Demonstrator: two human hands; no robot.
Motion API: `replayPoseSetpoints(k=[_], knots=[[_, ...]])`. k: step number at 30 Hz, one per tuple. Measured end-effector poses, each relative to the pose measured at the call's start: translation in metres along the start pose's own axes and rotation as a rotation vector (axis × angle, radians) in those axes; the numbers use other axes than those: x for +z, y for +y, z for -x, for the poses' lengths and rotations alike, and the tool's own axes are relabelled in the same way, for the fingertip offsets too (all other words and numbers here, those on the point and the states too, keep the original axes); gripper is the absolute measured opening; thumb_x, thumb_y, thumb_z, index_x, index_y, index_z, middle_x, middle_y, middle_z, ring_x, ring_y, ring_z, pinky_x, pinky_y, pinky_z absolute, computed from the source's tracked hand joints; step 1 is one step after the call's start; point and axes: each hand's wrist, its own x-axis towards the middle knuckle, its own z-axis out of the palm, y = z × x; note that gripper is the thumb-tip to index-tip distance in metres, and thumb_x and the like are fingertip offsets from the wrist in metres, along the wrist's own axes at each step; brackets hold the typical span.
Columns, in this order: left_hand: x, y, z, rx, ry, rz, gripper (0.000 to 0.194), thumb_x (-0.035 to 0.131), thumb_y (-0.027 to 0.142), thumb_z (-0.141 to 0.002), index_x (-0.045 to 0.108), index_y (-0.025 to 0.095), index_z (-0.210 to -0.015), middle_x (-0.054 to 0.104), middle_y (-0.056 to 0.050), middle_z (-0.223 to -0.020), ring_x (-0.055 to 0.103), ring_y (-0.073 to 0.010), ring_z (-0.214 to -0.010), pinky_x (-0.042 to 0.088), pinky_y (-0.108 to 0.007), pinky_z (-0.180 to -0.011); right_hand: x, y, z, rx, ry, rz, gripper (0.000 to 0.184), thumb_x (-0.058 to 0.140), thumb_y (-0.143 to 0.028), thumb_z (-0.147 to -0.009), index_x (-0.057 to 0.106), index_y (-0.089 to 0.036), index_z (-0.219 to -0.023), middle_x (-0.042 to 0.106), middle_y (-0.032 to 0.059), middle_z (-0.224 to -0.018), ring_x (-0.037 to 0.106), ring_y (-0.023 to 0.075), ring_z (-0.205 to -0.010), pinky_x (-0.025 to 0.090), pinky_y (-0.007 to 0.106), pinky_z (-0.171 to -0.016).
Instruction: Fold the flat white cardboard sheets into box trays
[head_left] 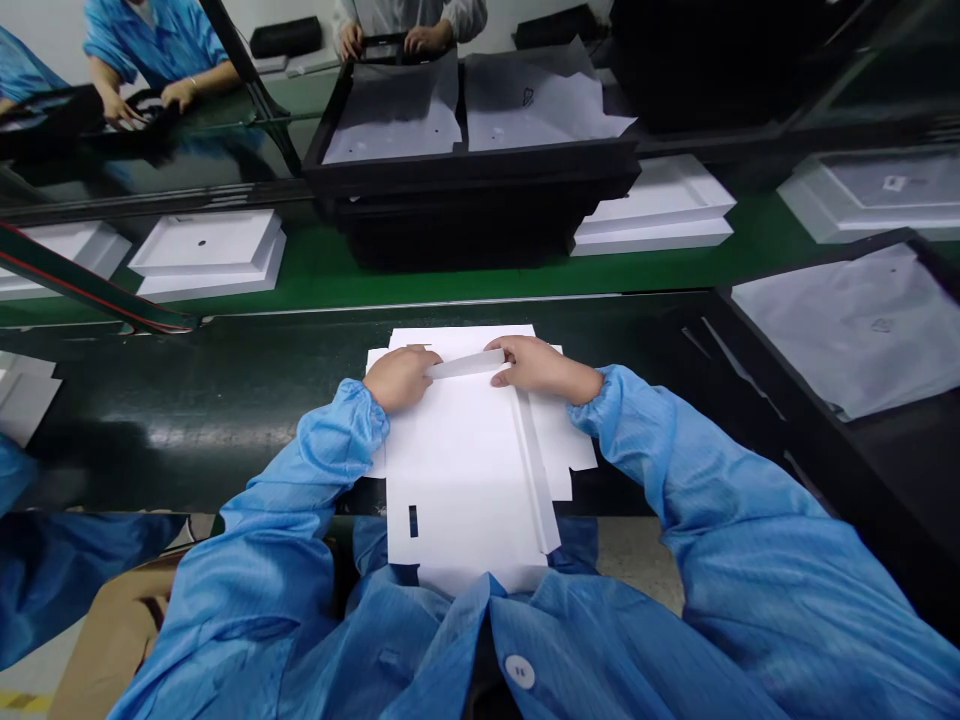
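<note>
A white die-cut cardboard sheet (457,450) lies in front of me, overhanging the table's near edge. Other white sheets (559,440) stick out from under it. Its far flap (469,364) stands raised as a narrow strip between my hands. My left hand (403,378) is closed at the strip's left end, its fingertips partly hidden. With thumb and fingers, my right hand (534,366) pinches the right end. A crease runs down the sheet's right side, and a small dark slot (413,521) shows near its lower left.
Black trays with translucent bags (532,95) are stacked beyond the table; another tray (847,330) stands at right. White boxes (206,245) sit on the green conveyor (315,285). Co-workers' hands (157,100) work at the far side. A slanted rail (90,285) crosses at left.
</note>
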Motion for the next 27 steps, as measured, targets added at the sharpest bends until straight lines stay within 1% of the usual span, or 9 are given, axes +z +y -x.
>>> replayPoseSetpoints(k=[3,5,7,10,13,17,20,24,27], knots=[[-0.005,-0.013,-0.007,-0.061,-0.073,0.071,0.029,0.064,0.024,-0.084,0.075,0.02,-0.11,0.07,-0.006,-0.118,0.066,-0.0246,-0.109,0.052,-0.031,-0.094,-0.007,0.0,-0.005,0.089,-0.075,-0.013,0.018,0.078,-0.024,-0.072,0.067,-0.019,-0.085,0.066,-0.0009,-0.082,0.059,0.0167,-0.077,0.042,0.026,-0.067],[-0.009,-0.021,-0.01,-0.105,-0.12,0.173,0.029,0.068,0.026,-0.081,0.076,0.02,-0.109,0.073,-0.004,-0.116,0.068,-0.023,-0.105,0.052,-0.029,-0.093,-0.01,0.0,-0.007,0.117,-0.105,-0.008,0.015,0.076,-0.026,-0.071,0.064,-0.019,-0.077,0.063,-0.0014,-0.077,0.057,0.0158,-0.073,0.04,0.026,-0.064],[-0.013,-0.028,-0.012,-0.14,-0.157,0.306,0.03,0.071,0.027,-0.079,0.076,0.019,-0.107,0.075,-0.002,-0.109,0.069,-0.0204,-0.098,0.053,-0.027,-0.09,-0.013,-0.001,-0.006,0.117,-0.116,-0.076,0.014,0.075,-0.025,-0.07,0.065,-0.019,-0.078,0.064,-0.0011,-0.078,0.057,0.0157,-0.073,0.04,0.026,-0.065],[-0.02,-0.035,-0.013,-0.207,-0.194,0.472,0.029,0.075,0.028,-0.075,0.077,0.019,-0.102,0.077,0.0,-0.099,0.07,-0.0184,-0.089,0.054,-0.025,-0.079,-0.013,0.001,-0.002,0.096,-0.134,-0.317,0.019,0.073,-0.027,-0.07,0.068,-0.019,-0.087,0.068,0.0001,-0.086,0.061,0.0166,-0.079,0.045,0.026,-0.071],[-0.024,-0.036,-0.013,-0.237,-0.229,0.536,0.032,0.076,0.03,-0.074,0.077,0.018,-0.104,0.077,0.0,-0.096,0.07,-0.0181,-0.087,0.053,-0.025,-0.075,-0.01,0.005,-0.001,0.065,-0.138,-0.439,0.024,0.072,-0.029,-0.071,0.069,-0.019,-0.093,0.07,0.0012,-0.094,0.063,0.0174,-0.084,0.047,0.027,-0.077],[-0.018,-0.027,-0.008,-0.119,-0.184,0.308,0.03,0.07,0.022,-0.077,0.077,0.02,-0.106,0.076,-0.001,-0.106,0.069,-0.0196,-0.095,0.052,-0.026,-0.084,0.0,0.009,-0.003,-0.018,-0.004,-0.079,0.015,0.073,-0.023,-0.071,0.068,-0.018,-0.084,0.067,0.0036,-0.094,0.059,0.02,-0.089,0.046,0.032,-0.085],[-0.006,-0.013,0.004,0.02,-0.082,0.075,0.031,0.059,0.015,-0.083,0.075,0.02,-0.109,0.073,-0.004,-0.113,0.067,-0.023,-0.105,0.05,-0.031,-0.092,0.005,0.006,0.005,-0.165,0.036,0.215,0.005,0.071,-0.022,-0.079,0.071,-0.017,-0.082,0.067,0.0085,-0.102,0.055,0.0258,-0.105,0.042,0.038,-0.097],[0.012,0.007,0.026,0.105,0.029,-0.112,0.033,0.049,0.01,-0.089,0.073,0.019,-0.11,0.072,-0.008,-0.108,0.065,-0.0245,-0.104,0.048,-0.037,-0.093,0.007,-0.008,0.029,-0.42,0.016,0.525,0.019,0.065,-0.031,-0.091,0.073,-0.014,-0.092,0.064,0.0152,-0.117,0.05,0.032,-0.117,0.039,0.042,-0.101],[0.023,0.021,0.041,0.126,0.057,-0.218,0.023,0.053,0.022,-0.094,0.073,0.016,-0.103,0.069,-0.012,-0.106,0.063,-0.0265,-0.101,0.048,-0.04,-0.089,0.013,-0.019,0.041,-0.401,-0.014,0.639,0.032,0.059,-0.04,-0.097,0.072,-0.011,-0.099,0.066,0.0167,-0.11,0.056,0.0302,-0.106,0.041,0.04,-0.096]])
